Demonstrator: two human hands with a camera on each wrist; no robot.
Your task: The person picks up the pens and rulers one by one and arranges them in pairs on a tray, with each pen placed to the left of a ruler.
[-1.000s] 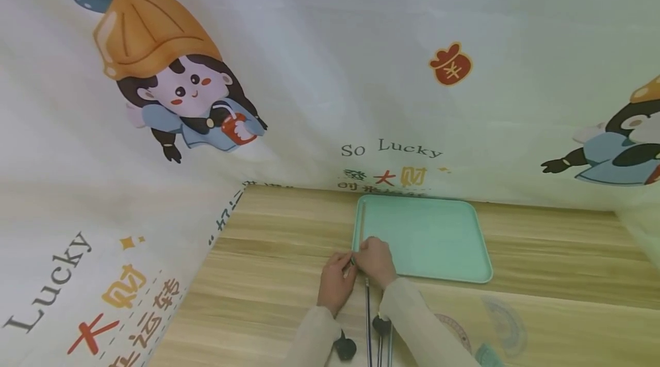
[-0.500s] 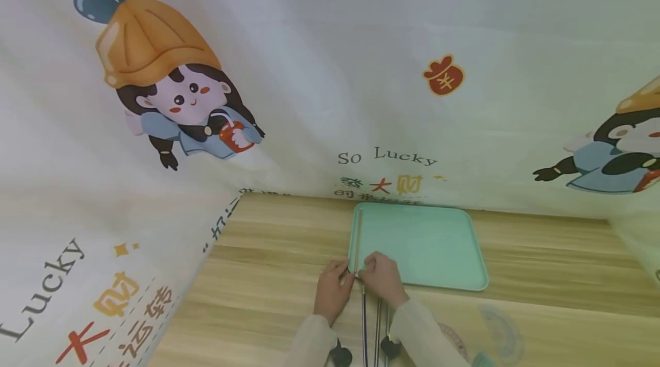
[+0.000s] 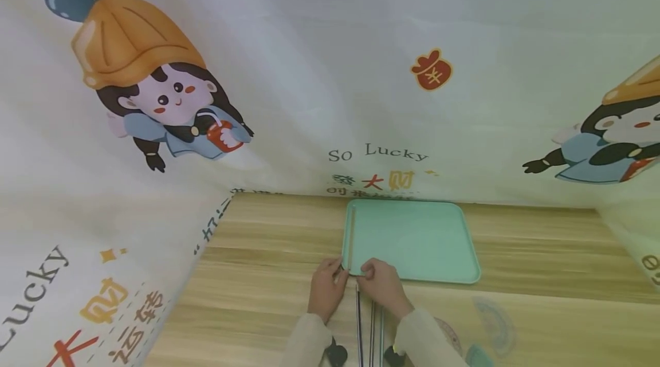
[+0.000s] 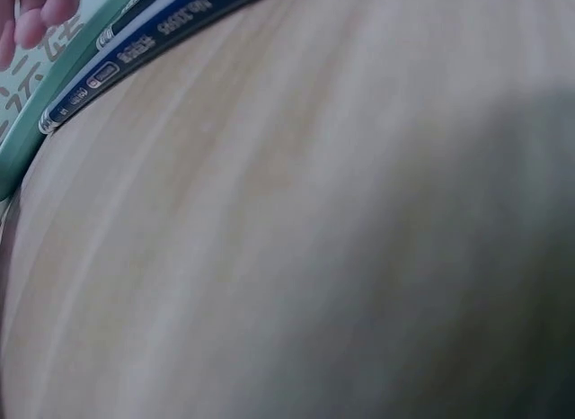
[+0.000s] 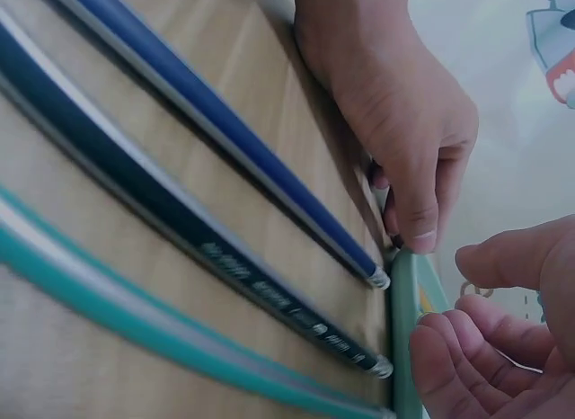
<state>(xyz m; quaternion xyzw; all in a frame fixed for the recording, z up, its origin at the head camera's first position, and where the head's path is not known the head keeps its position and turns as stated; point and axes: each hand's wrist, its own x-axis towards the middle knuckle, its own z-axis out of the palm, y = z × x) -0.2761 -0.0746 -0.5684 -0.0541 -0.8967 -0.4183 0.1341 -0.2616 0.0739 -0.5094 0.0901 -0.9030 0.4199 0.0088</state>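
Observation:
A mint green tray (image 3: 423, 241) lies on the wooden table, with a thin pencil (image 3: 350, 235) along its left inner edge. My left hand (image 3: 327, 287) is at the tray's near left corner. In the right wrist view its thumb and finger (image 5: 409, 212) pinch the pencil's dark near end. My right hand (image 3: 381, 284) is just right of it, fingers (image 5: 467, 347) loosely curled beside the tray rim (image 5: 404, 338) and holding nothing I can see. Three pens lie side by side below the hands: blue (image 5: 225, 131), dark (image 5: 180, 230) and teal (image 5: 135, 320).
Printed cloth walls (image 3: 309, 69) close in the table on the left, back and right. A clear protractor (image 3: 495, 321) and other clear rulers lie at the near right. Bare wood (image 4: 314, 257) stretches left of the pens.
Both hands have stayed at the tray's near left corner, drawn slightly nearer with the pencil's end. The head view has shifted a little.

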